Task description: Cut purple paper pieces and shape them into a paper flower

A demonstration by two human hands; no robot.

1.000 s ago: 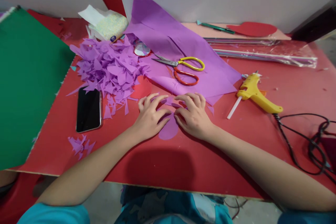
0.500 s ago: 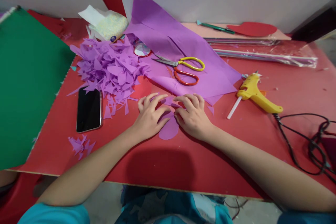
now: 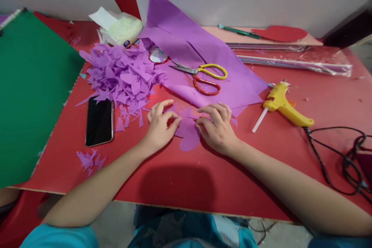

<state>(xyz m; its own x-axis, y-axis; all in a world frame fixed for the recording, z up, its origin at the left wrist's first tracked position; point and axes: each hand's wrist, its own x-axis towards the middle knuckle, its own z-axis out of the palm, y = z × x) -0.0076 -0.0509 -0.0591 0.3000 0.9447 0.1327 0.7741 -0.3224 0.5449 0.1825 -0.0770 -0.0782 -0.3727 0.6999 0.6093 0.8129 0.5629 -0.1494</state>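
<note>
Between my hands a purple paper cutout [image 3: 189,135] with rounded lobes lies on the red table. My left hand [image 3: 161,126] pinches the cutout's left edge between thumb and index finger, its other fingers curled. On the opposite side, my right hand [image 3: 218,128] is bent with thumb and index finger at the cutout's right edge; a purple strip shows beneath its fingers. Beyond them, scissors [image 3: 200,75] with one yellow and one red handle rest on a large purple sheet [image 3: 180,31].
To the left are a heap of purple paper scraps [image 3: 122,73], a phone [image 3: 100,122] and a green board [image 3: 31,97]. A yellow glue gun [image 3: 283,102] with a black cord [image 3: 322,162] lies right. A red paper piece [image 3: 281,33] and plastic-wrapped sticks [image 3: 296,64] sit at the back.
My hands have moved apart, the left one going left and the right one slightly right. More of the purple cutout shows between them, and it has shifted and turned a little.
</note>
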